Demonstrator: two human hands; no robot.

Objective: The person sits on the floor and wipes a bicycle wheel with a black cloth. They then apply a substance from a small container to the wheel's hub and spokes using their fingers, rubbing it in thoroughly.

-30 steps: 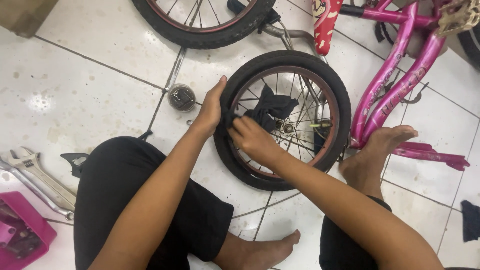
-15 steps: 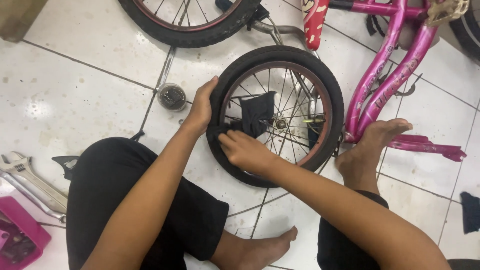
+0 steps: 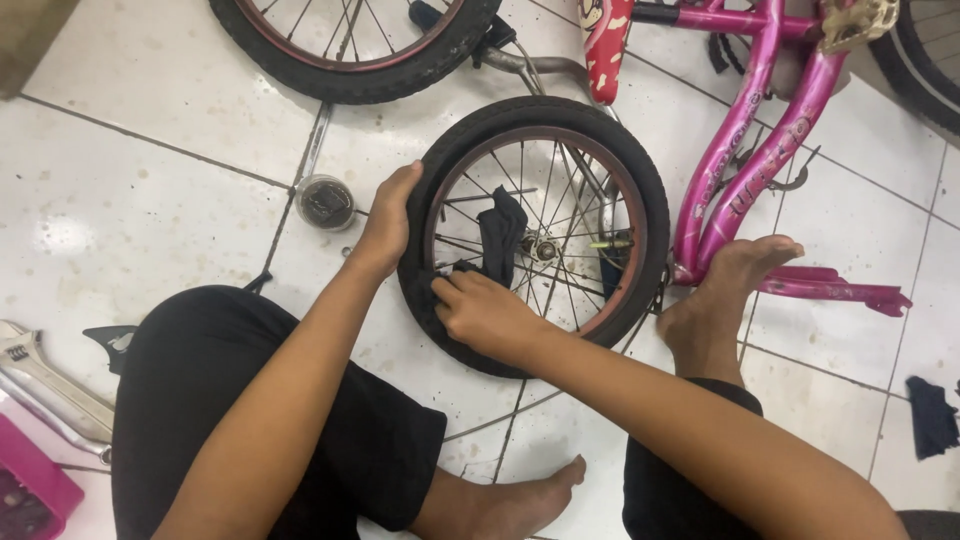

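A small bicycle wheel [image 3: 640, 170] with a black tyre, dark red rim and thin spokes lies flat on the white tiled floor in front of me. My left hand [image 3: 385, 220] grips the tyre at its left edge. My right hand [image 3: 485, 315] rests on the near lower-left part of the rim, fingers closed on a black cloth [image 3: 500, 235] that is threaded between the spokes toward the hub. I sit on the floor in black shorts, bare feet out.
A pink bicycle frame [image 3: 750, 170] lies to the right, my right foot [image 3: 720, 295] against it. Another wheel [image 3: 350, 50] lies at the top. A small round tin [image 3: 325, 200] sits left of the wheel. Wrenches [image 3: 45, 385] and a pink tray [image 3: 30, 490] lie far left; a dark rag [image 3: 932, 415] lies far right.
My right hand has slid down and left along the rim with the cloth. My left hand keeps its grip on the tyre's left edge. The view has shifted slightly.
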